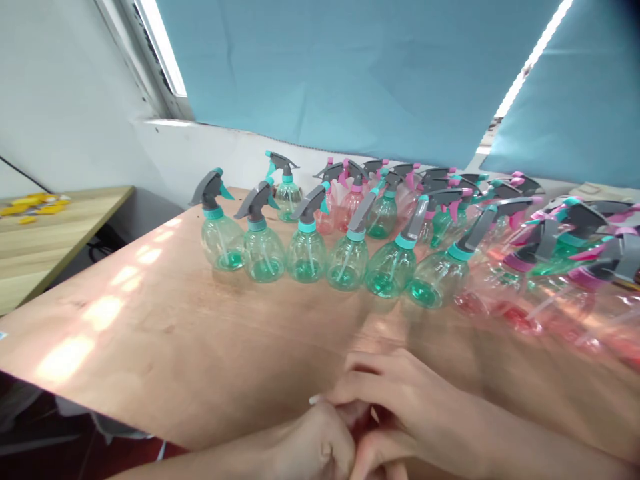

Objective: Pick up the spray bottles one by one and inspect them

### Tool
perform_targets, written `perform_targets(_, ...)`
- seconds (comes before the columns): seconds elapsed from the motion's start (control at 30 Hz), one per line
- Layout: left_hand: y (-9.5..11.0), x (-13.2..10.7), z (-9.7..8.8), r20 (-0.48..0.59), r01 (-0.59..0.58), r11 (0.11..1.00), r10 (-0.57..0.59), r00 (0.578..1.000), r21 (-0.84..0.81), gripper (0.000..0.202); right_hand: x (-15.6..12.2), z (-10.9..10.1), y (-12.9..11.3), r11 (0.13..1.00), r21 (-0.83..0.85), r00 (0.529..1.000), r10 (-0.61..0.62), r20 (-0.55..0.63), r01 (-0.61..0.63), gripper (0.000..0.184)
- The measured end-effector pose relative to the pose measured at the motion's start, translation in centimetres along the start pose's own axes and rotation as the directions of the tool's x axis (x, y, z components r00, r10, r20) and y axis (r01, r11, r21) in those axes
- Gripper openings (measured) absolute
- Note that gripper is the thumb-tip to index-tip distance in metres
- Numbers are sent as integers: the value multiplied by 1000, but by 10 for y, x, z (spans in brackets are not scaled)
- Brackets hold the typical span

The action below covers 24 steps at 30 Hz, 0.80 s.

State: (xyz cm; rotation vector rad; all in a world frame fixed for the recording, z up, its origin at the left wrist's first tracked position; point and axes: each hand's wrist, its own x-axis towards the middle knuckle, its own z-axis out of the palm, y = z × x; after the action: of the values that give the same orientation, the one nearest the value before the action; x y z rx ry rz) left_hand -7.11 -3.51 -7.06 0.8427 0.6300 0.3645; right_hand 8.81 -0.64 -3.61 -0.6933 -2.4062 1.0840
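Note:
My left hand (313, 445) and my right hand (395, 407) rest together at the near edge of the brown wooden table (165, 320). Their fingers are curled and pressed against each other, the right hand partly over the left. I cannot see anything between them. Further back stands a row of several clear green spray bottles (305, 250) with grey triggers and teal collars. Pink spray bottles (520, 293) crowd the right side, blurred.
More green and pink bottles (380, 200) stand behind the front row. A lighter wooden table (45, 233) at the left carries small yellow pieces (30, 203). Blue blinds (350, 73) hang over the window behind. The dark floor shows past the table's left corner.

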Motion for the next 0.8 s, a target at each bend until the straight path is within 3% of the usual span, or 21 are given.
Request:
perform_targets(0.07, -2, -4, -5, -23, 60, 994, -58, 998, 90, 24, -1, 3, 3, 998, -67, 1000, -4, -3, 4, 36)
perform_targets(0.17, -2, -15, -11, -55, 40, 979, -30, 998, 201, 17, -2, 6, 5, 988, -156, 1000, -7, 19, 10, 40)
perform_targets(0.33, 2, -28, -13, -103, 16, 969, 10, 995, 246, 15, 3, 11, 9, 979, -199, 999, -43, 1, 43, 45)
perform_targets(0.57, 9, -8, -16, -104, 3, 973, 21, 994, 231, 44, 20, 2, 10, 960, -273, 998, -54, 33, 61, 38)
perform_targets(0.63, 20, -5, -21, -95, -34, 975, 56, 994, 218, 38, 31, -7, 7, 950, -311, 999, -24, 41, 35, 37)
perform_targets(0.7, 34, -6, -29, -143, -118, 971, 149, 978, 206, 17, 43, -17, 8, 953, -302, 1000, 20, 19, -13, 45)
perform_targets(0.8, 53, -10, -45, -233, -293, 922, 352, 906, 254, 14, 59, -29, 13, 964, -254, 988, 38, -150, -76, 40)
